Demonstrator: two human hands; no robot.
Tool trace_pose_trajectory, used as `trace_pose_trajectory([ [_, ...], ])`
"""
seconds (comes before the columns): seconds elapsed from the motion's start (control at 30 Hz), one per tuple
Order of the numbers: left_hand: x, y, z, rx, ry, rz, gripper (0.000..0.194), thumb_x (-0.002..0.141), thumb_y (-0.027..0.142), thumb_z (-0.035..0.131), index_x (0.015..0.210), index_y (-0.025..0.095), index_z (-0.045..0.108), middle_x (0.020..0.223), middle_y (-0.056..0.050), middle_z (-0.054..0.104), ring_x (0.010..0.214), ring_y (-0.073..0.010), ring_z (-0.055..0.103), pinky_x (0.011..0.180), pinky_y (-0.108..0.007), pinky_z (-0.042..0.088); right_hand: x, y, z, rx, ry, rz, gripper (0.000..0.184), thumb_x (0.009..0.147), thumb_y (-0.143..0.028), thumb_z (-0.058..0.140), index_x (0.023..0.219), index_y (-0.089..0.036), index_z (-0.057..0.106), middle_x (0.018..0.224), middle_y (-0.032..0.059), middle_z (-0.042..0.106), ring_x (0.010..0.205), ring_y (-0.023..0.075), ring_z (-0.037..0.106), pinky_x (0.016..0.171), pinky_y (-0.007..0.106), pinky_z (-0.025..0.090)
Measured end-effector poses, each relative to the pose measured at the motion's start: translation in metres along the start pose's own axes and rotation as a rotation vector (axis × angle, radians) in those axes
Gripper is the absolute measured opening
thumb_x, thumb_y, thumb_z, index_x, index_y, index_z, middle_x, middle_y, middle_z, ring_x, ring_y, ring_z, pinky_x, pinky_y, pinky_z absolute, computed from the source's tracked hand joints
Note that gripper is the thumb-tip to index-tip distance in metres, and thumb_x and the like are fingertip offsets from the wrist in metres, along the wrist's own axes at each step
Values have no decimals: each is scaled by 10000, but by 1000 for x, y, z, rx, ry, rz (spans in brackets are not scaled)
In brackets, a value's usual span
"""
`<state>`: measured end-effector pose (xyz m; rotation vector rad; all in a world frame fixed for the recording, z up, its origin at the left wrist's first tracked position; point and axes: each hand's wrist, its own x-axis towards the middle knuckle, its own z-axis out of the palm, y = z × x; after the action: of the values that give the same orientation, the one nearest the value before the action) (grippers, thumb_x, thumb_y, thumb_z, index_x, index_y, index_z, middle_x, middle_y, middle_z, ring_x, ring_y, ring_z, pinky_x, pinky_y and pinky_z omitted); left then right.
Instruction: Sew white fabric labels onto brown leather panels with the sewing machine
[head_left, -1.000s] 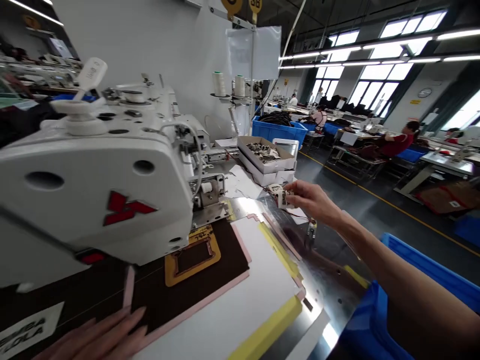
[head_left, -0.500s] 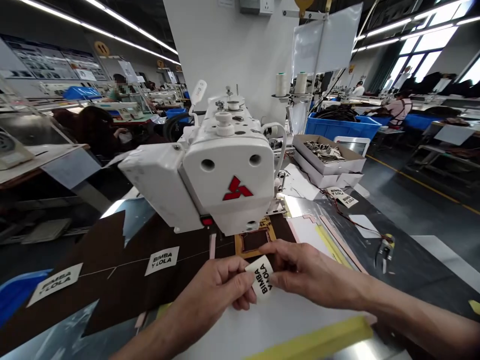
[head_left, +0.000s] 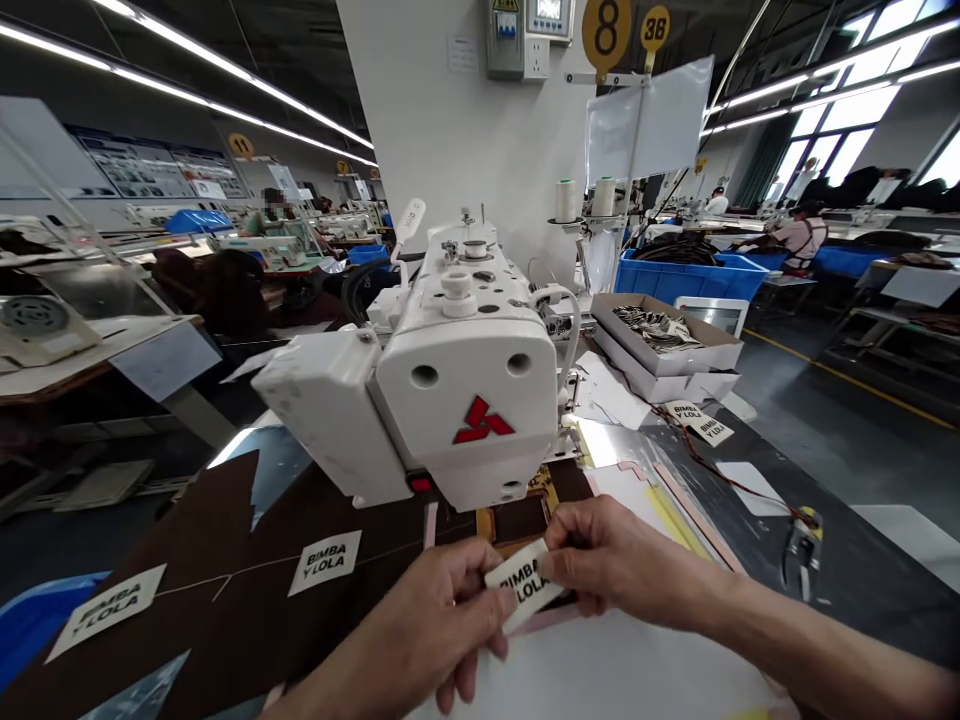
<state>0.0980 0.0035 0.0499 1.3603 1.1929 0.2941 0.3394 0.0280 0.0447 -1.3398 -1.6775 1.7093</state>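
Observation:
Between my hands is a small cream label (head_left: pixel 523 582) printed "BIMBA Y LOLA", partly covered by fingers. My left hand (head_left: pixel 450 610) pinches its left end between thumb and fingers. At its upper right corner, my right hand (head_left: pixel 600 550) grips it the same way. Just beyond, under the head of a white sewing machine (head_left: pixel 465 400), lies a brown frame-shaped template (head_left: pixel 486 524) over dark brown material. Two more labels rest on the dark brown fabric to the left: a nearer one (head_left: pixel 325 562) and one farther left (head_left: pixel 109 610).
Thread snips (head_left: pixel 802 555) lie on the dark table at right, near two loose labels (head_left: pixel 697 422). A cardboard box (head_left: pixel 675 350) full of labels stands behind them. Thread cones (head_left: pixel 566 200) and a blue crate (head_left: pixel 690 265) are farther back. Other people sit at distant machines.
The label has turned from nearly upright to a flatter slant. My right hand has shifted from its side to its upper right corner. The camera view has tilted up.

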Motion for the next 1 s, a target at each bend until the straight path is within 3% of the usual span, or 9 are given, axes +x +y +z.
trace_pose_trajectory([
  [0.1, 0, -8, -5, 276, 265, 89, 434, 1017, 559, 530, 1233, 190, 602, 766, 10, 664, 551, -125, 537, 475, -235, 389, 16, -2, -7, -109, 129, 77, 197, 917, -372, 646, 827, -209, 581, 658, -46, 629, 474, 92, 556, 423, 195, 390],
  [0.17, -2, -17, -8, 511, 381, 257, 346, 1074, 495, 477, 1193, 219, 649, 797, 8, 680, 640, -138, 604, 560, -251, 438, 26, -5, -12, -161, 157, 97, 224, 935, -376, 610, 793, -208, 568, 657, -31, 641, 442, 96, 550, 384, 203, 365],
  [0.3, -7, -34, -9, 977, 524, 785, 218, 1076, 251, 516, 1190, 213, 698, 1176, -25, 754, 1047, -193, 712, 981, -336, 546, 37, -8, -13, -274, 196, 79, 256, 953, -339, 582, 738, -203, 565, 594, -18, 635, 414, 102, 533, 409, 220, 363],
  [0.37, -7, -37, -8, 1149, 535, 876, 301, 1048, 257, 578, 1330, 194, 665, 1324, -38, 727, 1190, -247, 684, 1040, -402, 557, 38, -10, -9, -343, 226, 61, 277, 959, -323, 574, 710, -207, 542, 574, -17, 620, 420, 105, 526, 441, 231, 366],
  [0.5, 1, -39, -9, 1306, 496, 817, 450, 1082, 371, 530, 1484, 175, 580, 1500, -47, 620, 1321, -297, 629, 1043, -506, 593, 40, -11, -2, -495, 289, 13, 265, 952, -289, 581, 705, -216, 517, 571, -13, 586, 480, 122, 514, 495, 258, 326],
  [0.67, 12, -51, -16, 1322, 419, 679, 586, 1101, 511, 491, 1592, 192, 459, 1601, -52, 506, 1453, -317, 529, 1134, -597, 529, 44, -8, -2, -670, 352, -61, 240, 930, -267, 607, 708, -216, 531, 665, 16, 618, 619, 154, 519, 570, 288, 322],
  [0.8, 15, -58, -19, 1283, 396, 643, 576, 1101, 536, 484, 1605, 261, 433, 1621, -22, 485, 1482, -311, 500, 1156, -633, 494, 37, -6, -6, -773, 362, -137, 121, 957, -281, 634, 862, -205, 637, 797, 42, 686, 718, 191, 588, 638, 311, 368],
  [0.87, 17, -58, -19, 1279, 405, 657, 557, 1101, 552, 476, 1580, 268, 463, 1609, -23, 504, 1469, -304, 517, 1152, -628, 499, 31, -2, -11, -830, 345, -257, 129, 1020, -267, 584, 959, -204, 678, 957, 65, 717, 854, 209, 630, 722, 322, 420],
  [1.0, 20, -55, -19, 1263, 416, 668, 547, 1095, 582, 482, 1548, 275, 487, 1598, -27, 522, 1427, -286, 561, 1164, -603, 494, 25, 17, -19, -985, 214, -713, 234, 1090, -199, 488, 1024, -190, 712, 1117, 81, 728, 985, 210, 633, 888, 350, 500],
])
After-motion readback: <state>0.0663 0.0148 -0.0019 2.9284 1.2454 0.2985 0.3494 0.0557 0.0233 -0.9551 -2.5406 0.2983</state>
